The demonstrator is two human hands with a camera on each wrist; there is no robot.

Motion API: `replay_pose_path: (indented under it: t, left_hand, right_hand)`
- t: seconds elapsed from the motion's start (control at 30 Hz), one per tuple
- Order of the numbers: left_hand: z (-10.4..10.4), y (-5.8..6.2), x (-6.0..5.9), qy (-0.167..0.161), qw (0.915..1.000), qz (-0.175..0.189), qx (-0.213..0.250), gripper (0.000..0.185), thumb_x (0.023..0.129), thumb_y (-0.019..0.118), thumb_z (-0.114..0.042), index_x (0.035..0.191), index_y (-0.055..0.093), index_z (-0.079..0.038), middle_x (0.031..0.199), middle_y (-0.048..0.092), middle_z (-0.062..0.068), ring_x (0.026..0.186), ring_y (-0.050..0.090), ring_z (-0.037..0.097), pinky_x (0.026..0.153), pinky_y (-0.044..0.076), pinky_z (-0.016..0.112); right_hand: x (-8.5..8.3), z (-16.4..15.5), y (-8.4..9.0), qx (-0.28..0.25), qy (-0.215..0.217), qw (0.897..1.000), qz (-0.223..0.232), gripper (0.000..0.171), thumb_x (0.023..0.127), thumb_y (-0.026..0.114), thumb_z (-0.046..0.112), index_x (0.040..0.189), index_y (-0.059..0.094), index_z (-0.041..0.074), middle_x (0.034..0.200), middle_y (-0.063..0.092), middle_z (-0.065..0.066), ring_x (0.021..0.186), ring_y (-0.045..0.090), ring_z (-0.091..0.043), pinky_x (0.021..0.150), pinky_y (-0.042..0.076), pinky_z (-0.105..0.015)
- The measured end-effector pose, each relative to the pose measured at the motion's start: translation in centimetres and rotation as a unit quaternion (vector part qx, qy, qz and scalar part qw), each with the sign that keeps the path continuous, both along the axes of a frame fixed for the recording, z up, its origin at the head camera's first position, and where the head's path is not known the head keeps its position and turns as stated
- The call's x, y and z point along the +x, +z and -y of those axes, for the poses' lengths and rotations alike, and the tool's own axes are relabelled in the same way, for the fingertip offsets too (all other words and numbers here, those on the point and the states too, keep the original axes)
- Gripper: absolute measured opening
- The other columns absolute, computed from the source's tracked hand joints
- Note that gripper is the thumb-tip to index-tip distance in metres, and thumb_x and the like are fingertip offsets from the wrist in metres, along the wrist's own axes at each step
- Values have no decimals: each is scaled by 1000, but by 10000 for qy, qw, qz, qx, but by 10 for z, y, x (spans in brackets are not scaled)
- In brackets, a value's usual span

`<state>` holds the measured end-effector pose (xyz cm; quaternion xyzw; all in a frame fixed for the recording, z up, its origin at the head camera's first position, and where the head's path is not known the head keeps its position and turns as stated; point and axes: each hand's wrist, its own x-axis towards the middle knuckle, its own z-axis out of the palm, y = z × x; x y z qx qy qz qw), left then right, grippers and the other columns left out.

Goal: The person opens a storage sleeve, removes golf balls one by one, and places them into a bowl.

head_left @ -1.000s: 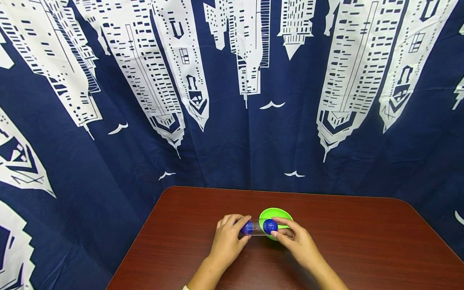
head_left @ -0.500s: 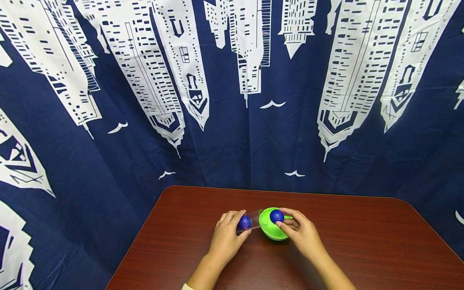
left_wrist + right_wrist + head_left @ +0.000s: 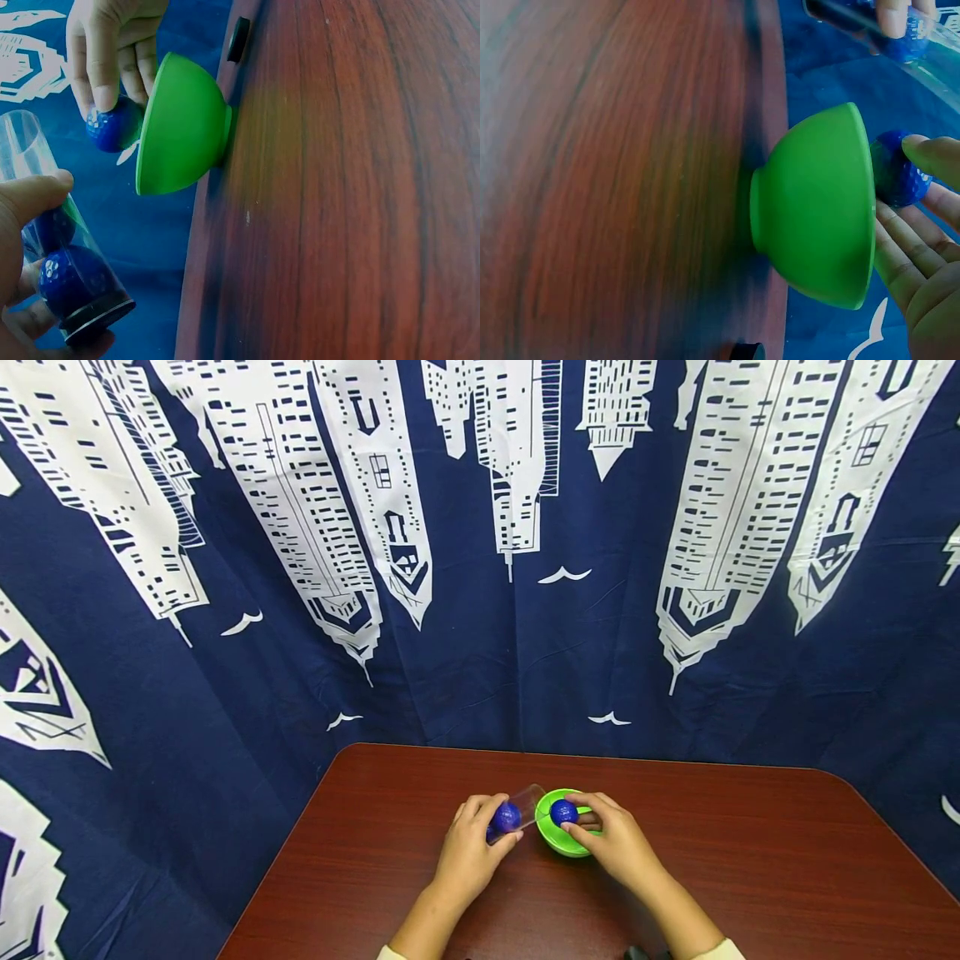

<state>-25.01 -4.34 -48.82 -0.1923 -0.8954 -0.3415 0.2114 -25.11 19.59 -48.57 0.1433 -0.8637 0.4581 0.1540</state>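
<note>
My left hand (image 3: 468, 852) grips a clear plastic tube (image 3: 529, 803), its mouth tilted up toward the right. Inside the tube, in the left wrist view, are two blue golf balls: a lower golf ball (image 3: 73, 279) by the black end cap (image 3: 97, 319), and an upper golf ball (image 3: 54, 229) partly behind the thumb. A third blue golf ball (image 3: 564, 812) is pinched between the thumb and fingers of my right hand (image 3: 621, 847). It hangs over the green bowl (image 3: 561, 843), close to the tube's mouth. Standing upright on the table, the bowl (image 3: 814, 206) has its inside hidden from both wrist views.
The brown wooden table (image 3: 390, 860) has its far edge beyond the bowl. Behind it hangs a dark blue cloth (image 3: 465, 693) printed with white buildings. A small black object (image 3: 238, 40) lies near the table's edge in the left wrist view.
My right hand pulled the golf ball out of the tube's mouth, rightward over the bowl, then shifted slightly back left. The tube's mouth has tipped upward in my left hand.
</note>
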Motion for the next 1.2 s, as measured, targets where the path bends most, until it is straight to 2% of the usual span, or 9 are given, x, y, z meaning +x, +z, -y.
replay_pose_path:
  t: [0.13,0.37,0.67,0.87,1.2]
  left_hand:
    - [1,-2,-2,-82,9999,60,57,53,86,81,-36,133,64,-17,118,66,-1,109,62,16,93,56,39]
    - [3,-4,-3,-190,9996,146,148,53,88,78,-39,134,62,-17,119,67,0,107,63,15,93,56,39]
    - [2,-6,-4,-218,9985,425,251,50,89,77,-38,133,62,-19,119,66,0,107,63,15,92,56,40]
    - [2,-7,-4,-250,9983,462,255,51,89,77,-39,134,62,-19,119,66,0,106,62,14,93,57,40]
    - [2,-10,-4,-265,9981,467,296,51,89,76,-40,134,62,-21,119,66,-1,106,62,14,91,57,40]
  right_hand:
    - [-5,1,-1,310,64,9994,106,39,84,81,8,121,69,7,108,69,-6,90,75,-23,77,61,-26]
    - [-12,3,-1,917,147,9957,-48,37,84,81,8,119,69,4,108,69,-7,88,74,-22,78,62,-36]
    - [-18,5,0,1724,142,9849,114,33,84,81,11,115,70,5,111,69,-7,86,72,-16,74,60,-29]
    - [-19,5,-1,1987,93,9796,282,33,83,82,13,113,71,7,113,69,-7,84,71,-15,73,59,-29]
    - [-21,5,-3,2459,128,9692,-2,33,81,84,13,111,71,6,110,70,-7,85,67,-14,76,58,-32]
